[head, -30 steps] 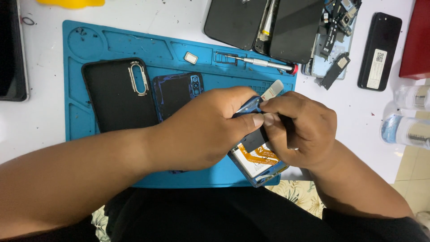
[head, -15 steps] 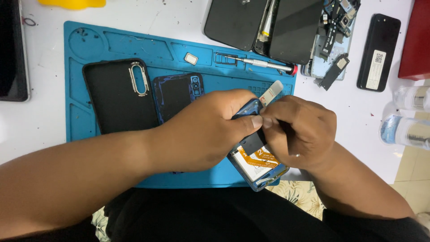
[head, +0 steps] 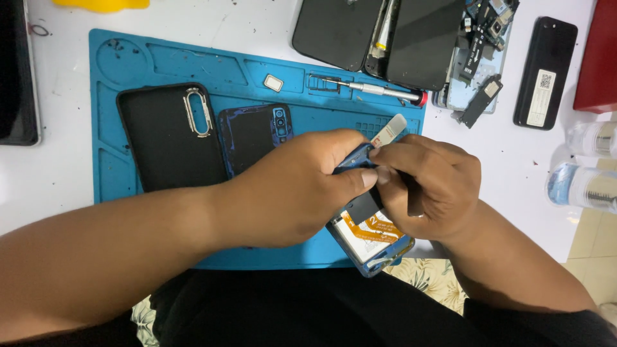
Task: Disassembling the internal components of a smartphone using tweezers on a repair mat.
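Left hand (head: 289, 193): wraps the upper end of the opened blue phone (head: 373, 241) from the 9 o'clock side; its grip is pressed onto the phone's frame, thumb tip laid on the top edge.
Right hand (head: 427, 186): comes in from 3 o'clock; its grip pinches a thin white pry card (head: 392, 130), whose free end sticks out toward 1 o'clock above the knuckles.
Opened blue phone: held over the near edge of the blue repair mat (head: 160, 61), lower end pointing to 5 o'clock – battery with orange label exposed, back already off.
Change over the last second: the phone's lower end has swung slightly toward 6 o'clock and the two thumbs have closed up until they touch; the card holds nearly the same angle.
Reading of the change: small, steady adjustment – prying or levering at the phone's top end appears under way, not finished.
Unchanged on the mat: black case (head: 170, 135) at 10 o'clock, blue back cover (head: 254, 135) just beside it, screwdriver (head: 376, 91) at 12 o'clock.
Worktop (head: 51, 173): more dismantled phones (head: 385, 38) at 12 to 1 o'clock, well apart from the hands.
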